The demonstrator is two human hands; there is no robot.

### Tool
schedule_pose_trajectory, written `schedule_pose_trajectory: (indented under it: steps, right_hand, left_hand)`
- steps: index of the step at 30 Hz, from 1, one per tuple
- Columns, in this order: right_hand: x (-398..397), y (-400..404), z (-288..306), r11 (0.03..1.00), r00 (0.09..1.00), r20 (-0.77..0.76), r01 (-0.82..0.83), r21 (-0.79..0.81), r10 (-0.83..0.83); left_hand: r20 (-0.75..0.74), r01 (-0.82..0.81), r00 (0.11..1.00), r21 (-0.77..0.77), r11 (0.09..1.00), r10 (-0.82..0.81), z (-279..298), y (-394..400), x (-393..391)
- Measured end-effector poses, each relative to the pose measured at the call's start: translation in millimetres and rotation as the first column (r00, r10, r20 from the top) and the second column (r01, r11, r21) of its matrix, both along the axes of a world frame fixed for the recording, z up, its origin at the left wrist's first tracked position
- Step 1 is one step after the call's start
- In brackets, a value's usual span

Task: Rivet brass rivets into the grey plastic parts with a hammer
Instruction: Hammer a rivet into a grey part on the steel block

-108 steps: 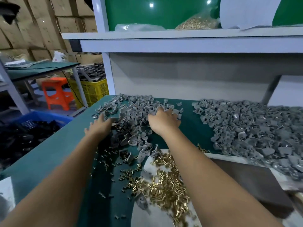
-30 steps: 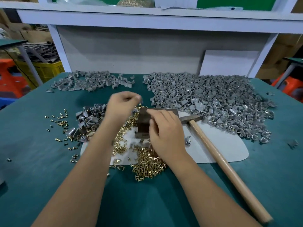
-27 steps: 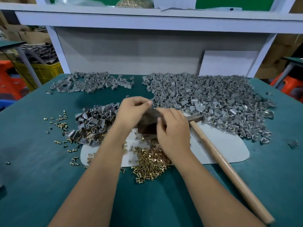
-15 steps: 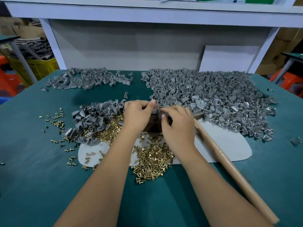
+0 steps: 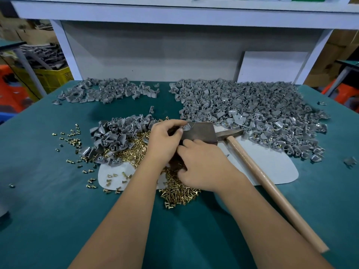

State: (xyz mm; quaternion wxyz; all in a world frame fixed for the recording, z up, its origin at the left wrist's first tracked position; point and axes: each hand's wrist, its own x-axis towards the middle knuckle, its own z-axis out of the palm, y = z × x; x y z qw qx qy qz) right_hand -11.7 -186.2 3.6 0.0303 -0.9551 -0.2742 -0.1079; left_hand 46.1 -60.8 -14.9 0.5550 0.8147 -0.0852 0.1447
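Note:
A dark metal block stands on a white mat in the middle of the green table. My left hand pinches a small grey plastic part at the block's top left corner. My right hand sits just in front of the block, its fingers curled down over the pile of brass rivets; whether it holds a rivet is hidden. The hammer lies on the mat right of my right hand, its head beside the block, with neither hand on it.
Grey parts lie in three heaps: a small one left of my hands, one at the far left, a large one at the far right. Loose rivets scatter to the left. A white shelf frame rises behind.
My right hand has drawn back from the block's top down to the rivet pile. My left hand stays at the block with the grey part. The hammer has not moved.

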Motion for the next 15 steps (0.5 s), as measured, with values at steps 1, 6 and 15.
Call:
schedule_pose_trajectory:
  steps: [1,6,15]
  right_hand:
    - [0.6,0.8,-0.3,1.000,1.000,-0.030,0.002,0.030,-0.001]
    - [4.1,4.7,2.5,0.980,0.984,-0.175,0.060,0.190,-0.026]
    - [6.6,0.5,-5.1,0.920,0.998,-0.057,0.007,0.392,0.016]
  left_hand:
    - [0.002,-0.001,1.000,-0.019,1.000,0.001,-0.1,0.4,-0.9]
    - [-0.001,-0.042,0.999,-0.077,0.996,0.042,-1.2,-2.9,-8.1]
    - [0.007,-0.029,1.000,-0.117,0.993,0.030,0.6,0.7,-10.2]
